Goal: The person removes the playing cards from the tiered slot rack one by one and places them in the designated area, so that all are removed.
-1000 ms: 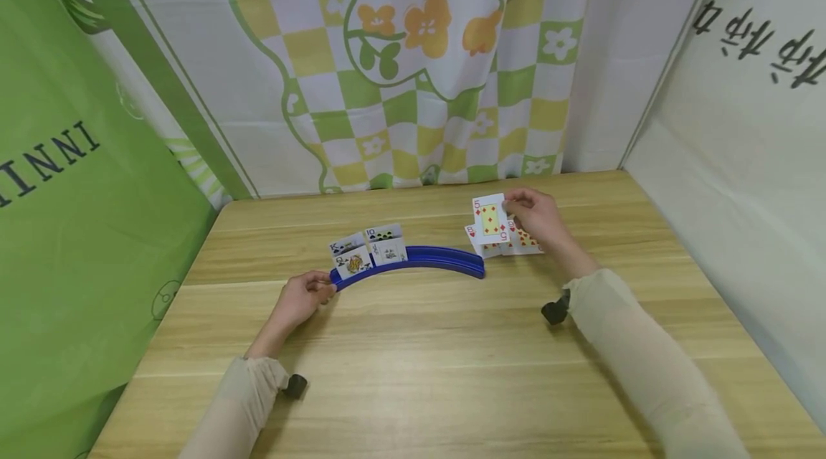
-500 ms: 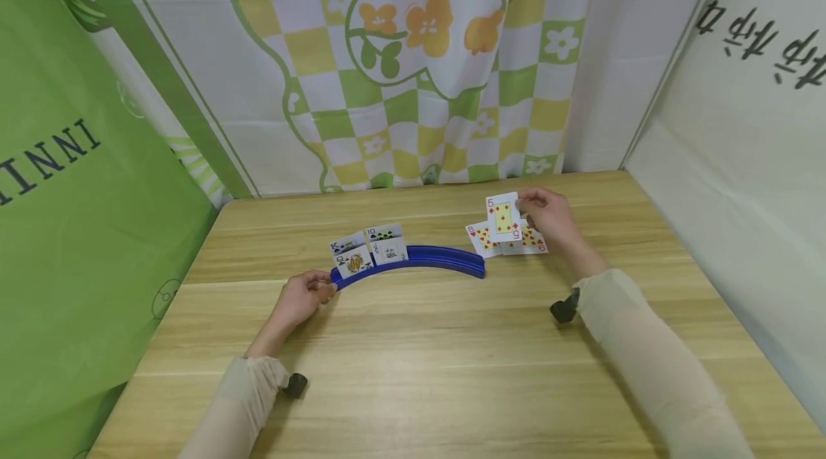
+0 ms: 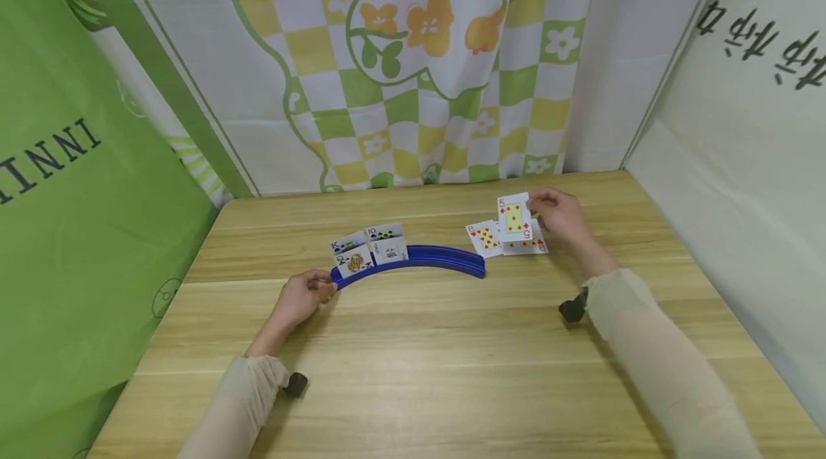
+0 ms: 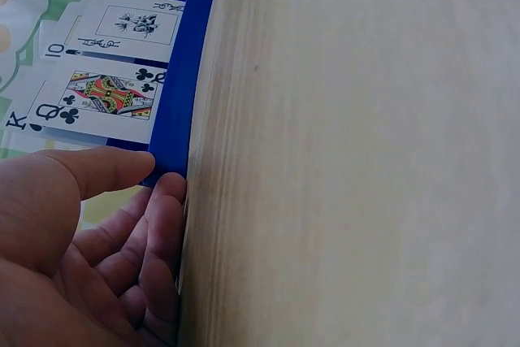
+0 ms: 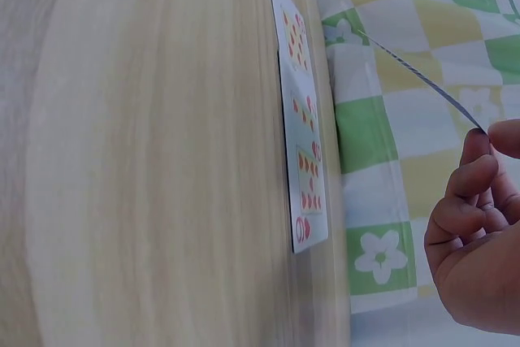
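My left hand (image 3: 303,299) pinches the left end of a curved blue card holder (image 3: 445,260) between thumb and fingers. In its left part stand a queen of clubs (image 4: 110,97) and a joker (image 4: 134,23) in front, with a king (image 3: 347,241) and a ten (image 3: 383,232) behind. My right hand (image 3: 558,216) pinches a five of diamonds (image 3: 513,217) by its right edge, raised above the table. Under it lie an eight of hearts (image 3: 482,238) and another red card (image 3: 524,248), partly hidden in the head view. In the right wrist view the five of diamonds shows nearly edge-on.
The wooden table (image 3: 413,366) ends at the back against a checked, flowered curtain (image 3: 426,136). A green cloth (image 3: 84,229) hangs on the left and a white one (image 3: 742,158) on the right.
My right hand has moved right with the five of diamonds, so more of the eight of hearts shows. My left hand and the card holder have stayed put.
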### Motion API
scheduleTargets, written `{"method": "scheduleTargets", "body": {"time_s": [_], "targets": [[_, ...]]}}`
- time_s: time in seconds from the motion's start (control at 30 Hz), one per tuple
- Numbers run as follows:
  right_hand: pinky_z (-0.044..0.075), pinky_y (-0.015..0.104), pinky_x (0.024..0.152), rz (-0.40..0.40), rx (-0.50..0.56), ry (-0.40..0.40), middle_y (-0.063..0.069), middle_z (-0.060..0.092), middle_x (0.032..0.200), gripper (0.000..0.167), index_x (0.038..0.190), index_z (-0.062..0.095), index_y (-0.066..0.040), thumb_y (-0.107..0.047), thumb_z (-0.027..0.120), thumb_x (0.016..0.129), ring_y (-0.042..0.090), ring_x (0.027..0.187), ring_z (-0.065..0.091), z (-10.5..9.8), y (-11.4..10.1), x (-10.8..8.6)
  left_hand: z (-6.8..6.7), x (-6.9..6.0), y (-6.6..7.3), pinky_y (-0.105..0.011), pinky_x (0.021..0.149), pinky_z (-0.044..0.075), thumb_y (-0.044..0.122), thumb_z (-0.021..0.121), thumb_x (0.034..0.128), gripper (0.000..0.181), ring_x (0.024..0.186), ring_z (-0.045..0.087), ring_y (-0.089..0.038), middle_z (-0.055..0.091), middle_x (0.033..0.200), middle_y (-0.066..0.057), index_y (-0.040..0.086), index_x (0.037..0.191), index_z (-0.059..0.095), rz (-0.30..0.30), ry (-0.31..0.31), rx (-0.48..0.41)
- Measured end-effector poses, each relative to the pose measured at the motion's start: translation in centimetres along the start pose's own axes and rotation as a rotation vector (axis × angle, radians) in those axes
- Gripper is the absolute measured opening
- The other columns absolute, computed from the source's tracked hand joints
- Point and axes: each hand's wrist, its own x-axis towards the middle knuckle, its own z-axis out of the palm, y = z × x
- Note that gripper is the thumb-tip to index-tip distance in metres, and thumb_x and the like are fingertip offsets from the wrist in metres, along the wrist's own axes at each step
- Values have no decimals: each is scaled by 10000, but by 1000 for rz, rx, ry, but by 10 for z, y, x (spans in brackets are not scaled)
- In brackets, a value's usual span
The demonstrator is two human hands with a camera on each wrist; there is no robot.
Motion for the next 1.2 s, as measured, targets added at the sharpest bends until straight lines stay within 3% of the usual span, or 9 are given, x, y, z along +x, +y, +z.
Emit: {"method": "scheduleTargets", "body": {"time_s": [0.2, 0.47, 0.7, 1.2], "targets": [[470, 182, 625, 28, 15, 10, -87, 603, 942, 360, 1283, 556, 19, -216, 556, 1010, 12, 706, 528, -5, 2, -1, 0, 0, 0, -260, 596, 475, 205, 661, 944, 341, 703, 618, -141, 736, 885, -104, -2, 1215, 652, 3, 0, 17], [482, 209, 637, 41, -7, 24, -70, 597, 960, 360, 1286, 557, 15, -217, 552, 1010, 35, 705, 533, -12, 8, 2, 0, 0, 0, -262, 604, 485, 203, 659, 949, 342, 711, 629, -141, 738, 894, -109, -3, 1221, 648, 6, -1, 11], [512, 240, 719, 60, -51, 40, -10, 588, 1062, 365, 1297, 566, 2, -235, 525, 1021, 125, 877, 560, -17, 16, 5, 0, 1, -1, -262, 607, 487, 200, 662, 947, 336, 717, 633, -141, 740, 903, -112, 1, 1217, 650, 1, -2, 2], [508, 259, 737, 80, -163, 7, 227, 578, 1299, 398, 1335, 540, 22, -242, 461, 1048, 228, 974, 564, -28, 30, 12, -1, 2, -1, -271, 613, 488, 211, 664, 946, 336, 726, 634, -155, 735, 900, -108, 5, 1211, 652, -2, -6, -2]]}}
